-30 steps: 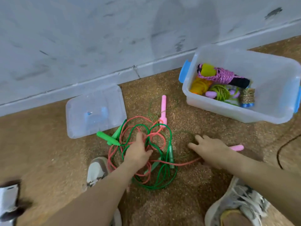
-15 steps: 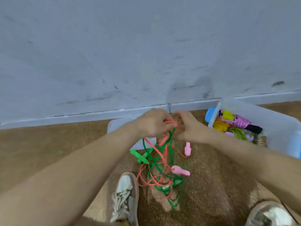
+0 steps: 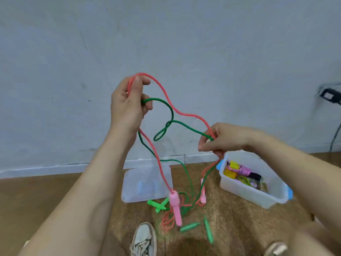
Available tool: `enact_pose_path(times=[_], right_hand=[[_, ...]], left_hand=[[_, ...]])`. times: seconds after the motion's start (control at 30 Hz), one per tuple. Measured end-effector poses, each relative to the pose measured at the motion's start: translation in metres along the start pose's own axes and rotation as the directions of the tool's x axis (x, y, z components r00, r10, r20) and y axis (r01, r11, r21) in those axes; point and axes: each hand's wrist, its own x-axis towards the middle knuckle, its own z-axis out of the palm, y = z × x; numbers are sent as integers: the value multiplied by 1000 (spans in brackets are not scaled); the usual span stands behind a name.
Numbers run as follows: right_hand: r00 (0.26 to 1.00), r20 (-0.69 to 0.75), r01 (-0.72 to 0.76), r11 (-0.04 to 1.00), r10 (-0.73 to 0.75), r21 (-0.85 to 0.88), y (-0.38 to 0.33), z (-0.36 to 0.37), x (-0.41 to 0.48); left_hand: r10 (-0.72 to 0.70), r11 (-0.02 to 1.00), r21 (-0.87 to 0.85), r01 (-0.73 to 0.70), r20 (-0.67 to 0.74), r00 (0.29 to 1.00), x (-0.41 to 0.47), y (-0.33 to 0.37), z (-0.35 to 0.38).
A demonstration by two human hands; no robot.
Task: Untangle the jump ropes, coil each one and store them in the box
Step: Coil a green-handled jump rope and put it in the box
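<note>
My left hand (image 3: 128,106) is raised in front of the wall and grips a pink jump rope (image 3: 167,97) and a green jump rope (image 3: 184,124) together. Lower and to the right, my right hand (image 3: 221,138) pinches both cords. Between the hands the green cord forms a small loop. Both cords hang down to the floor, where pink handles (image 3: 175,206) and green handles (image 3: 190,227) dangle or lie among loose loops. The clear plastic box (image 3: 247,194) with blue latches stands on the floor at the right, with several coiled ropes inside.
The box's clear lid (image 3: 145,183) lies flat on the brown floor by the wall's baseboard. My two shoes, the left (image 3: 144,239) and the right (image 3: 275,249), show at the bottom edge. A power socket with a black cable (image 3: 330,96) sits on the wall at the far right.
Both hands have lifted the tangled ropes off the floor and pulled apart, left hand up, right hand rightward. The cords now stretch between them and the handles hang lower.
</note>
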Motion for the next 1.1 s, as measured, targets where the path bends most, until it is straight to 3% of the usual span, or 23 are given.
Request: enact_pose_path(times=[0.07, 0.13, 0.2, 0.33, 0.43, 0.47, 0.53, 0.6, 0.67, 0.73, 0.77, 0.83, 0.87, 0.9, 0.93, 0.97, 1.0, 1.03, 1.1], right_hand=[[1000, -27, 3, 968, 4, 252, 1, 3, -7], [1000, -26, 27, 873, -17, 487, 0, 8, -10], [1000, 1, 12, 853, -15, 522, 2, 10, -12], [997, 48, -67, 915, 53, 398, 14, 9, -12], [990, -10, -113, 821, 144, 560, 19, 10, -2], [982, -11, -138, 760, 187, 635, 21, 12, 3], [972, -18, -145, 660, 234, 737, 22, 17, 12], [968, -81, -75, 584, 237, 808, 25, 22, 20], [969, -152, 40, 482, 196, 875, 26, 21, 22], [972, -217, 161, 417, 92, 895, 23, 15, 20], [971, -239, 204, 416, 33, 886, 21, 11, 17], [966, -250, 251, 466, -66, 849, 16, 7, 12], [965, -237, 260, 504, -111, 823, 13, 8, 9], [964, -215, 264, 546, -154, 795, 10, 9, 7], [964, -184, 262, 586, -190, 767, 8, 10, 6], [964, -149, 256, 623, -219, 740, 7, 12, 4], [963, -116, 250, 650, -242, 717, 6, 14, 3], [961, -94, 249, 663, -261, 706, 5, 15, 2], [956, -86, 257, 653, -281, 712, 3, 16, 0]], left_hand=[[-139, 985, 120, 124, 125, 982, -4, -13, -9], [-246, 952, 234, 199, 194, 950, -4, -23, -17], [-273, 946, 219, 241, 132, 953, 1, -27, -22], [-217, 964, 143, 223, -54, 975, 13, -29, -25], [-174, 973, 141, 185, -88, 981, 17, -31, -26], [-207, 977, 46, 208, -43, 978, 18, -28, -28], [-265, 942, -147, 300, 221, 939, 19, -24, -37], [-235, 939, -81, 334, 558, 796, 18, -22, -48], [-328, 941, 214, 263, 770, 546, 13, -25, -50], [-564, 813, 579, 60, 759, 325, 5, -34, -41], [-672, 698, 713, -65, 684, 285, 3, -42, -35], [-757, 505, 831, -234, 557, 342, 3, -61, -26], [-728, 464, 846, -261, 532, 431, 3, -71, -22], [-634, 469, 849, -241, 514, 578, 6, -76, -18], [-489, 545, 821, -170, 477, 731, 7, -76, -14], [-353, 677, 731, -81, 419, 836, 5, -72, -9], [-257, 801, 598, -25, 382, 888, 4, -68, -3], [-222, 874, 487, 5, 389, 894, 1, -62, 3], [-262, 942, 316, 114, 480, 837, -7, -55, 16]])
